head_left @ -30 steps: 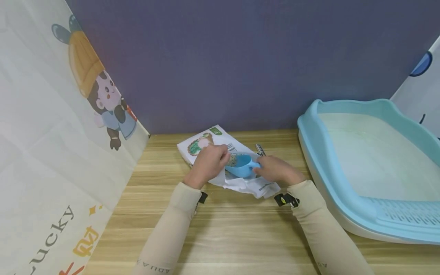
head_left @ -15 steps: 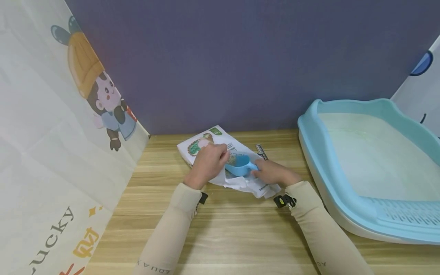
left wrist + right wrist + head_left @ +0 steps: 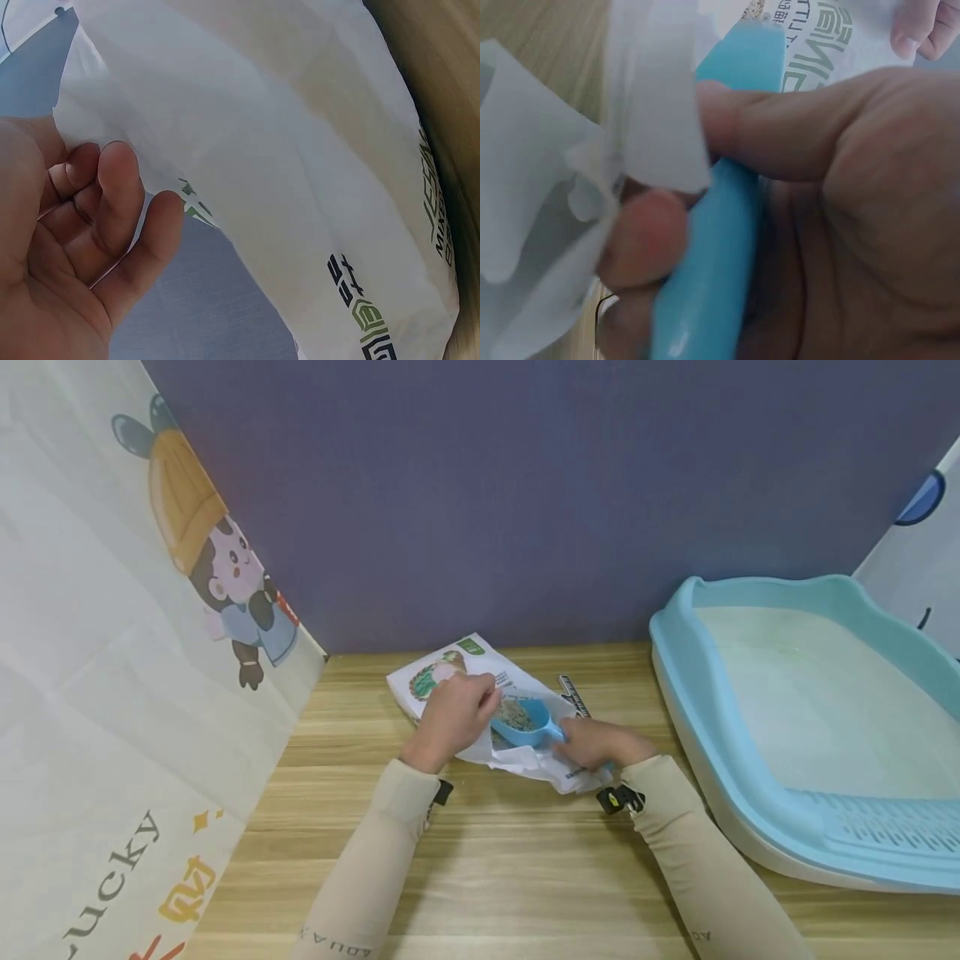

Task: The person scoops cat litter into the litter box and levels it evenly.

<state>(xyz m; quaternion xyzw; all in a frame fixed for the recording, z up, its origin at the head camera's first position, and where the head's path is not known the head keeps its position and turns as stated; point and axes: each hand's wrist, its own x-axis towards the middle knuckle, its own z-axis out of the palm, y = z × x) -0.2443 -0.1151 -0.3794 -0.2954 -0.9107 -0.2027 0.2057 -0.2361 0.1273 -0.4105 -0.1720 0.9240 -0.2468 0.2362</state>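
Mid-frame, left hand pinching bag edge, right hand gripping scoop; best hold scoop level so grains don't spill.

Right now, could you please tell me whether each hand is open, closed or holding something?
Left hand: closed, pinching the bag.
Right hand: closed, gripping the scoop by its handle.

Looks like a small booth round a wood-grain worktop, closed in by a plain dark wall along the back edge, a creased white sheet with a cartoon figure along the left edge, and another printed sheet at right.
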